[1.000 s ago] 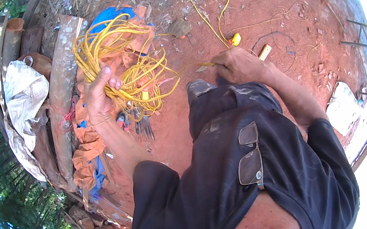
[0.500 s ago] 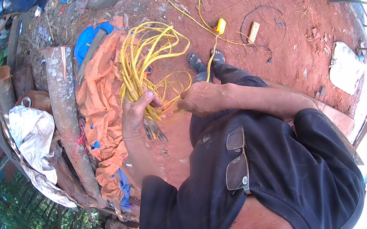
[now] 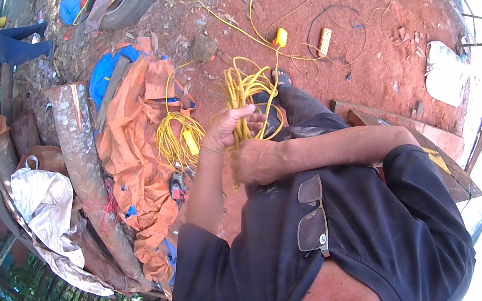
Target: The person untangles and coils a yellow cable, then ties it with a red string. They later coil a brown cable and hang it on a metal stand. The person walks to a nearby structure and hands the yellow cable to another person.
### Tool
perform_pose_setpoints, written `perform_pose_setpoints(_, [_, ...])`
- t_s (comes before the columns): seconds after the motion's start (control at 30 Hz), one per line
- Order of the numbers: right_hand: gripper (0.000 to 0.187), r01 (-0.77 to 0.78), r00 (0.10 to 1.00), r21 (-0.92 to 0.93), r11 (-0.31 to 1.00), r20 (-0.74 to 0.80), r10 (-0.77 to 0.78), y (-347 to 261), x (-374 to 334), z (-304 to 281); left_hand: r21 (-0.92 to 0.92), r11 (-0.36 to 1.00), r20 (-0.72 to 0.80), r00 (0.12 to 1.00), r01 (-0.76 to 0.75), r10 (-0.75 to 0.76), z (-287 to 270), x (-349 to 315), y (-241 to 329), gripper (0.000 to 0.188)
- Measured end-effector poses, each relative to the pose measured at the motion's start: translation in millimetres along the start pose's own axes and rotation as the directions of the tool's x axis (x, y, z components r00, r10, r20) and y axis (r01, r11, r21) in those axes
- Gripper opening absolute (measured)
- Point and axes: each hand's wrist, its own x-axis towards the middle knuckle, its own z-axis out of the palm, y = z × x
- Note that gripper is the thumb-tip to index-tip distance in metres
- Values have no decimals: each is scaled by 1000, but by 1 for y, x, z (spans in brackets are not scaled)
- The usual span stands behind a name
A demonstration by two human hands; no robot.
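Note:
A bundle of yellow cable (image 3: 235, 91) hangs in loops in front of my body. My left hand (image 3: 232, 128) wraps round the bundle, with the thumb across the loops. Just below, my right hand (image 3: 261, 161) is closed against the lower part of the bundle, its fingers turned mostly out of sight. From the bundle one strand leads up to a yellow connector (image 3: 281, 37) beyond my feet. A second coil of yellow cable (image 3: 174, 152), with a yellow block-shaped end (image 3: 190, 141), lies on the ground left of my left hand.
An orange tarp (image 3: 128, 163) and a log (image 3: 83, 151) lie on the left, beside a white sack (image 3: 42, 203). A power strip (image 3: 325, 42) and loose cords lie on the red soil ahead. Boards (image 3: 425, 145) are at right. Another person's legs (image 3: 4, 48) show far left.
Both hands and the cable bundle have moved right, closer to my body's middle, and the loops hang narrower. The second coil on the ground now shows. My right hand has shifted to under the left.

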Motion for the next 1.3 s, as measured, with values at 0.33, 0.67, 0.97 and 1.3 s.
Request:
perform_pose_setpoints(0.33, [14,-48,992,182,982,-104,68,-19,18,-3,187,982,-133,991,34,-9,-31,81,-15,20])
perform_pose_setpoints(0.67, [15,-50,999,148,988,17,48,-19,35,15,96,993,-108,992,71,-60,-63,96,-15,11])
perform_pose_setpoints(0.97, [10,-402,814,320,858,-303,495,26,-34,20,140,986,-6,995,-95,97,-92,1,-8,18])
perform_pose_setpoints(1.3, [30,-829,198,524,194,-51,979,149,-105,62,464,872,-240,925,-155,293,-20,-191,5,29])
